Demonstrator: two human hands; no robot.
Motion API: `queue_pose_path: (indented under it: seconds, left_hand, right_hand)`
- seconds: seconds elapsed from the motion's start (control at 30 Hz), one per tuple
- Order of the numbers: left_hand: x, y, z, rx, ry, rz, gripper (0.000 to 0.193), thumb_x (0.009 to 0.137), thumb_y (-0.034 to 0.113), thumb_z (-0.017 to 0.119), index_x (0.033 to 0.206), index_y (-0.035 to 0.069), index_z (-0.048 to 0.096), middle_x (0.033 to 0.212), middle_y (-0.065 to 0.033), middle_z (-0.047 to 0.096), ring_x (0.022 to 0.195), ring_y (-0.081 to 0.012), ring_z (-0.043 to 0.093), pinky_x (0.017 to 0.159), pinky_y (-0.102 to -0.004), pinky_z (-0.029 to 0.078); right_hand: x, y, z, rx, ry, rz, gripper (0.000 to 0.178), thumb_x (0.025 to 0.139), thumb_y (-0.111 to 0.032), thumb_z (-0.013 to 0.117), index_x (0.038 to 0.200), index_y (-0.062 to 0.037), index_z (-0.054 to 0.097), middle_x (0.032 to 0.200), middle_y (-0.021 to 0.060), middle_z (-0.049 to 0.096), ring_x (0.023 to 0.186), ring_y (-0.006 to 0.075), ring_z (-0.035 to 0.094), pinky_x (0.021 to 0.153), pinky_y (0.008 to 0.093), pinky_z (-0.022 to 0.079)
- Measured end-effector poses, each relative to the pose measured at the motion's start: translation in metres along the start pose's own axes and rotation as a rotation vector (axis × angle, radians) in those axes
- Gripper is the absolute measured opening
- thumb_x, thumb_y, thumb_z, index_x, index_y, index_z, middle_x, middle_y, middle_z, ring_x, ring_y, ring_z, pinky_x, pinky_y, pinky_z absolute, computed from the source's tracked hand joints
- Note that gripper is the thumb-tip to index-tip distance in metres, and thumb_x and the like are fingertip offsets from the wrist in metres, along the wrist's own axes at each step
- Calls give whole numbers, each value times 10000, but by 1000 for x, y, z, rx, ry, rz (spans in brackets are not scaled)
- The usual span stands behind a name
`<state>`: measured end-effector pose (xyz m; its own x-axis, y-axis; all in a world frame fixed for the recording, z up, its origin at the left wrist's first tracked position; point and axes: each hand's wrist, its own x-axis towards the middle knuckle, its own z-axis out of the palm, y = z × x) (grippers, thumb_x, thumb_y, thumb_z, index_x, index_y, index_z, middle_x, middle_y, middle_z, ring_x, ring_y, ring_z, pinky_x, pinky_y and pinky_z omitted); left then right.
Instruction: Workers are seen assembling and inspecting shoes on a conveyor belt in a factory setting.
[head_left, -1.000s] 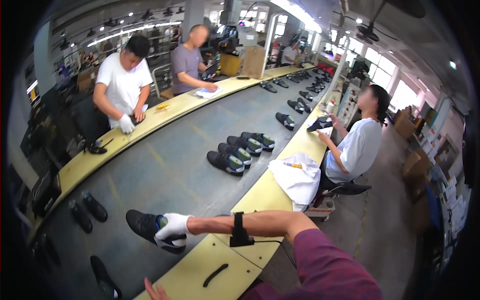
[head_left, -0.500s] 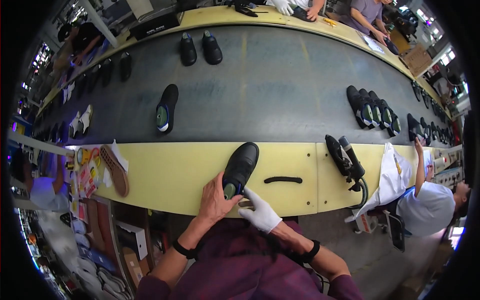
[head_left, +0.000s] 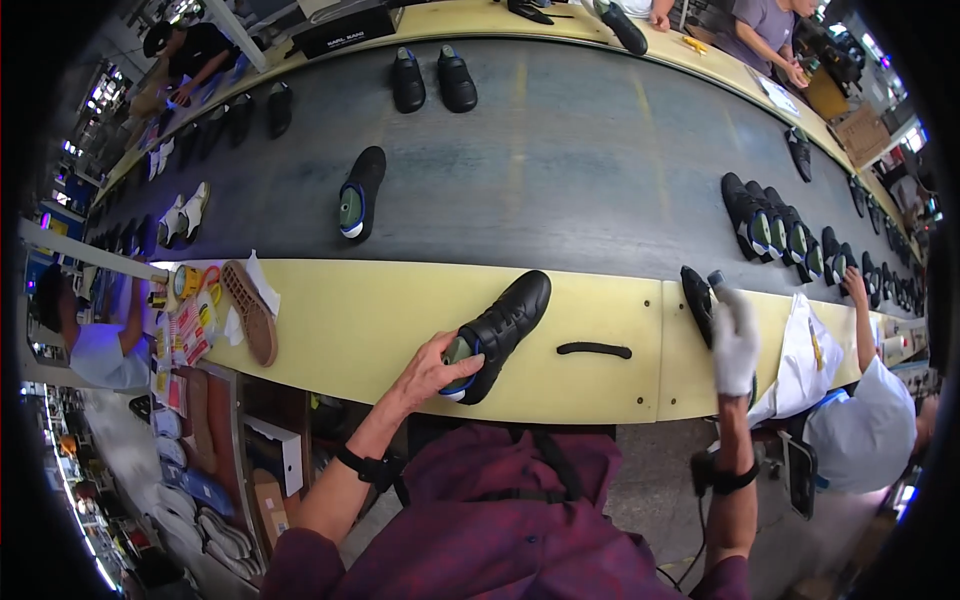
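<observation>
My bare left hand (head_left: 432, 372) grips a black lace-up shoe (head_left: 508, 318) by its heel end, over the yellow bench. The shoe tilts with its toe toward the far right; a green form (head_left: 457, 362) shows in its opening. Farther right, my white-gloved right hand (head_left: 735, 345) is over a black hand tool, covering most of it. Only the grey tip (head_left: 716, 278) of the tool sticks out past the glove. Motion smears the gloved fingers, so their grip is unclear. Left of the tool lies a dark pointed object (head_left: 697, 303).
A black strip (head_left: 594, 349) lies on the bench (head_left: 400, 300). A brown sole (head_left: 248, 312) and tape are at left, white cloth (head_left: 800, 350) at right. Beyond, the dark conveyor (head_left: 560, 180) carries several shoes (head_left: 765, 225). At right, a co-worker's hand (head_left: 853, 285) touches shoes.
My right hand has left the shoe and swung right to the black hand tool. My left hand keeps the shoe, now tilted more to the right. The whole view has shifted slightly.
</observation>
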<state>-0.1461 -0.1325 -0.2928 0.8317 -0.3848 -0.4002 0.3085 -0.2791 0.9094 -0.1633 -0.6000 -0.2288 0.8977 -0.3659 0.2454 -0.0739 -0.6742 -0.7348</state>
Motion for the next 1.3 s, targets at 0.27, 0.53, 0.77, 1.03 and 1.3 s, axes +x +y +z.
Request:
queue_pose_path:
  seconds: [0.27,0.53,0.77,1.03,1.3]
  left_hand:
    - [3,-24,0,-403,-126,-110,736,1002,428,773,1530,-25,535,1411,-100,657,1297,-200,619,1132,-364,464]
    - [0,-30,29,-452,-87,-13,678,1039,435,733,1478,-54,567,1369,-109,679,1251,-175,640,1093,-350,498]
    - [-3,-8,40,-46,-66,-32,528,1014,422,718,1324,-1,667,1134,-42,706,1003,-138,642,938,-340,521]
    - [1,-4,51,66,-20,92,477,1025,339,672,1381,26,619,1115,-62,694,1026,-187,640,946,-373,513]
    - [-8,-18,57,253,67,143,404,1017,311,712,1260,-4,645,1033,-159,722,854,-251,745,699,-413,600]
  right_hand:
    - [60,94,3,-388,-300,20,548,902,-365,797,1315,-28,670,1188,240,729,1102,381,718,979,431,550]
    - [21,19,31,-293,-445,87,375,846,-321,887,1002,-22,722,843,187,762,782,321,761,747,423,590]
    - [-40,-125,89,134,-657,-29,355,849,-262,922,938,0,700,745,129,716,660,165,688,647,341,573]
    - [-44,-133,121,19,-814,119,534,851,-470,868,946,31,709,808,201,740,777,338,764,731,420,588]
    - [-41,-124,110,-13,-732,84,455,842,-388,899,894,18,701,725,122,696,680,187,689,664,371,568]
